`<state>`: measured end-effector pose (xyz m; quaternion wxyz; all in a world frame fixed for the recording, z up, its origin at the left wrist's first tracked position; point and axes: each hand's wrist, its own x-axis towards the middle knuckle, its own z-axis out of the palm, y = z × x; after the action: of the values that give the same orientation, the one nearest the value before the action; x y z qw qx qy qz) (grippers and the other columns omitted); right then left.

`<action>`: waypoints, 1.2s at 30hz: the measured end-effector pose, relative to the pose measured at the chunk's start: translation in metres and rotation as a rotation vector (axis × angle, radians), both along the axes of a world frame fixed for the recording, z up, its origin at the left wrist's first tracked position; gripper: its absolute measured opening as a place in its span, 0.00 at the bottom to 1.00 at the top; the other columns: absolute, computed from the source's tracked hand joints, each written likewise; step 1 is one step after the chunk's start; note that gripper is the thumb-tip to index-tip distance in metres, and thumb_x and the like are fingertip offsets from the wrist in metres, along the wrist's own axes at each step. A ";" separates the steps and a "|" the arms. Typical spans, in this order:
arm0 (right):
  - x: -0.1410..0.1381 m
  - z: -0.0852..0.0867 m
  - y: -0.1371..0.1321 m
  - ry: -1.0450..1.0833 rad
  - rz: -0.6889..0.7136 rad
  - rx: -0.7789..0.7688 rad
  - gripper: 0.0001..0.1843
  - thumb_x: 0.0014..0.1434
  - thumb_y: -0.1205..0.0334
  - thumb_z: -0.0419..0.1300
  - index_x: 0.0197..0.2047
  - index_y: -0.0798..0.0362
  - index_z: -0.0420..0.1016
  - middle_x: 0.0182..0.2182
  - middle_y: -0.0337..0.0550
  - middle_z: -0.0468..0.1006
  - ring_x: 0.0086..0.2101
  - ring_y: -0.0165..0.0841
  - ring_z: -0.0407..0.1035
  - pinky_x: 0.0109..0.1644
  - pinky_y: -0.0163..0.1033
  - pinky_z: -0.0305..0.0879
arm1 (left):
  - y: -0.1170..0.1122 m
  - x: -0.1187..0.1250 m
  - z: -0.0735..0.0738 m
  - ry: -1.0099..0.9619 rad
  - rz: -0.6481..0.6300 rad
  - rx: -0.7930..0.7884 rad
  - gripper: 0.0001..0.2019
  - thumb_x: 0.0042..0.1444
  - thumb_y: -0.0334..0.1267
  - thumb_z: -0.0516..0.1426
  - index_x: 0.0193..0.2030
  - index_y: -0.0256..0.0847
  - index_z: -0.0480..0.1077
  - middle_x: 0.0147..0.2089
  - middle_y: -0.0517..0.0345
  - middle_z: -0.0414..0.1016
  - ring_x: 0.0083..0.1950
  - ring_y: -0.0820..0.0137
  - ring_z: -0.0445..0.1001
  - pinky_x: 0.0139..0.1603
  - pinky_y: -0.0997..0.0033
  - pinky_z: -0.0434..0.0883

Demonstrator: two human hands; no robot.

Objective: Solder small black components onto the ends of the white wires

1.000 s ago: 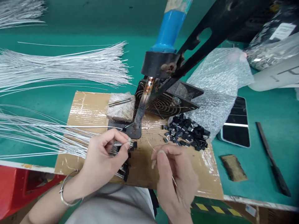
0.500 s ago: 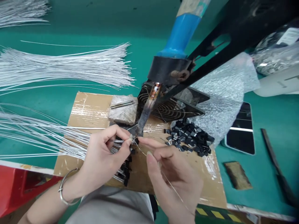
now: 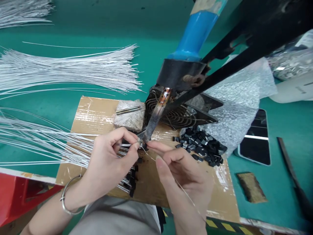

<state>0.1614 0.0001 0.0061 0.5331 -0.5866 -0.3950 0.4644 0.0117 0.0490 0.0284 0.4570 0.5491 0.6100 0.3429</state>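
My left hand [image 3: 114, 156] pinches a thin white wire, its fingertips close to the tip of a blue-handled soldering iron [image 3: 156, 114]. A small dark part shows by those fingertips, partly hidden. In my right hand [image 3: 186, 176] a thin silvery solder wire [image 3: 187, 195] runs between thumb and fingers, its end reaching the iron tip. My right index finger extends towards that same spot. Below the left hand lie several wires ending in black connectors [image 3: 132, 182]. Loose black pieces [image 3: 201, 145] are heaped right of the iron.
A cardboard sheet [image 3: 90, 111] covers the table under the work. A black fan [image 3: 176, 114] stands behind the iron, whose black bracket [image 3: 234, 68] crosses overhead. White wire bundles [image 3: 73, 71] lie at left. At right are bubble wrap [image 3: 234, 98], a phone [image 3: 255, 143] and a sponge [image 3: 251, 187].
The view has shifted slightly. Both hands keep nearly the same pose at the iron tip, with the solder wire still in my right hand.
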 end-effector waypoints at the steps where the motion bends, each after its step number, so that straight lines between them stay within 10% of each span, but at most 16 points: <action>1: 0.000 0.001 0.000 0.004 0.000 -0.007 0.11 0.66 0.65 0.64 0.31 0.48 0.72 0.48 0.44 0.88 0.48 0.38 0.83 0.57 0.45 0.77 | 0.000 0.000 0.000 0.001 -0.001 -0.001 0.05 0.55 0.32 0.60 0.29 0.41 0.74 0.33 0.57 0.83 0.31 0.70 0.76 0.25 0.73 0.60; 36: -0.002 0.005 0.003 0.033 -0.015 0.007 0.11 0.66 0.64 0.65 0.31 0.47 0.72 0.47 0.39 0.88 0.48 0.32 0.83 0.57 0.37 0.77 | 0.003 0.000 0.003 -0.012 -0.016 0.025 0.05 0.55 0.31 0.59 0.29 0.40 0.74 0.33 0.56 0.82 0.29 0.71 0.73 0.25 0.73 0.61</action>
<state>0.1597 0.0033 0.0114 0.5452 -0.5799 -0.3833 0.4685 0.0116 0.0518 0.0319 0.4565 0.5575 0.5984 0.3503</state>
